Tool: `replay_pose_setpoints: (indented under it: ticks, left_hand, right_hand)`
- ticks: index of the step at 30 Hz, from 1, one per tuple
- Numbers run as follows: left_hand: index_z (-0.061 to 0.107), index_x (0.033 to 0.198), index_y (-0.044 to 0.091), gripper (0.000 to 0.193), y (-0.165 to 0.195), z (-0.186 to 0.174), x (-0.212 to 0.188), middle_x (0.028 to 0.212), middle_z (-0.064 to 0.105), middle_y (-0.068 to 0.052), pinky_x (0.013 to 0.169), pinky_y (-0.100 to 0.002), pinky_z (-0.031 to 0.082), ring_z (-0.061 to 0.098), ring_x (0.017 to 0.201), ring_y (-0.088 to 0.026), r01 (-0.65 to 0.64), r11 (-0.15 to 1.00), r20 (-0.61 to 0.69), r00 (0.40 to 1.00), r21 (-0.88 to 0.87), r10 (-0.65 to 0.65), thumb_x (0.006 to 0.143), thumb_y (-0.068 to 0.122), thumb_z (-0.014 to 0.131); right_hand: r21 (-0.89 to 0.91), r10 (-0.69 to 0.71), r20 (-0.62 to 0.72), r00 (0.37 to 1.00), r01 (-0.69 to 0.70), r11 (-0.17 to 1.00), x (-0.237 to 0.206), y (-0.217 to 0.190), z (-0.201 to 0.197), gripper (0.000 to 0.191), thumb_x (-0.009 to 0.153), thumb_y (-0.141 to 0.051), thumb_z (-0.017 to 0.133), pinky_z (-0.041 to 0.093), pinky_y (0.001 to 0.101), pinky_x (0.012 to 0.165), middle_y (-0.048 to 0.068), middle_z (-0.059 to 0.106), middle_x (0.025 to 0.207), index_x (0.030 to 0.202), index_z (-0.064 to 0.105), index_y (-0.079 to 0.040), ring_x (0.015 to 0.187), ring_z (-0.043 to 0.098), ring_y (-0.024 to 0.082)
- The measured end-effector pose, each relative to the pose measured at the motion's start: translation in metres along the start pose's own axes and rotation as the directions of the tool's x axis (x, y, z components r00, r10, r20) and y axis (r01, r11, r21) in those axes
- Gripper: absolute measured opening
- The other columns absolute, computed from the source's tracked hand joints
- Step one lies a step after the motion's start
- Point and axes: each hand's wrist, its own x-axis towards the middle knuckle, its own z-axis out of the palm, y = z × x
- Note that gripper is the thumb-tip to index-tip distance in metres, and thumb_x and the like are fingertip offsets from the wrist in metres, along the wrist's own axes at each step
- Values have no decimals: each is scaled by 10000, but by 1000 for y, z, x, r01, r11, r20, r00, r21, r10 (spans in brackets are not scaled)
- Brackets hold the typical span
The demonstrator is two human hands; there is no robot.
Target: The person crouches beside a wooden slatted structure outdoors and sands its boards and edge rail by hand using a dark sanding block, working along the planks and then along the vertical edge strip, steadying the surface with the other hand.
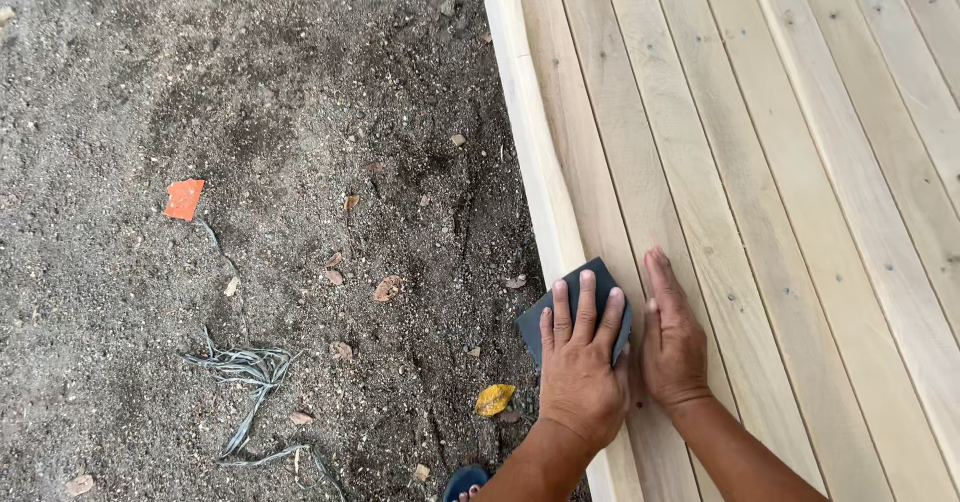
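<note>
from my feed, the left hand point(580, 362) covers most of the dark sanding sheet point(585, 280); only its corner toward twelve o'clock and an edge toward nine show, so i cannot tell its full shape. the right hand point(672, 337) hides the plank beneath it. both forearms run off the frame at six o'clock. the pale wooden deck point(780, 162) is cut off at twelve, three and six. a blue shoe tip point(464, 482) pokes in at six, mostly out of frame. the orange scrap point(184, 199) at nine is too small to identify.

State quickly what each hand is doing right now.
Left hand: open, pressing the dark sanding pad flat.
Right hand: open, flat on the wooden deck.
</note>
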Motion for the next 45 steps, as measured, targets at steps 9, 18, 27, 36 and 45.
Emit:
replay_pose_setpoints:
  ticks: [9,18,27,36,45]
  left_hand:
    - [412,1532,103,678,-6,13,58,1694,153,-138,1218,-601,68,53,1560,-383,132,955,-142,985,265,-96,872,187,535]
    - [414,1507,0,696,25,57,-57,1658,200,-164,1194,-625,44,63,1551,-386,74,962,-82,995,263,-54,843,193,497]
    - [385,1518,13,734,24,64,-70,1669,168,-189,1199,-608,65,70,1535,-399,101,943,-206,978,318,-35,809,150,516]
    - [416,1519,23,684,29,66,-81,1679,207,-139,1223,-602,70,90,1554,-397,125,949,-162,984,289,-80,861,167,531]
    - [354,1547,-11,768,43,104,-174,1688,159,-170,1174,-639,29,24,1545,-426,64,971,-15,998,232,-62,831,189,544]
  right_hand:
    - [-255,24,52,998,-10,967,-82,23,-42,568,962,-18,386,206,464,1265,169,460,1570,1526,444,-49,1502,372,340]
    - [-332,2,50,999,15,943,-121,31,-52,556,943,-22,424,188,477,1263,145,464,1564,1493,481,-78,1510,340,334]
    - [-284,26,65,998,-7,959,-148,34,-60,541,935,22,417,202,472,1263,104,492,1556,1442,554,-104,1516,349,299]
    - [-350,-34,62,998,53,935,-169,42,-61,548,926,33,445,233,459,1257,101,510,1539,1443,557,-111,1498,382,289]
    - [-357,-41,34,999,50,933,-180,39,-62,560,909,21,436,242,455,1255,99,506,1547,1443,557,-97,1498,383,286]
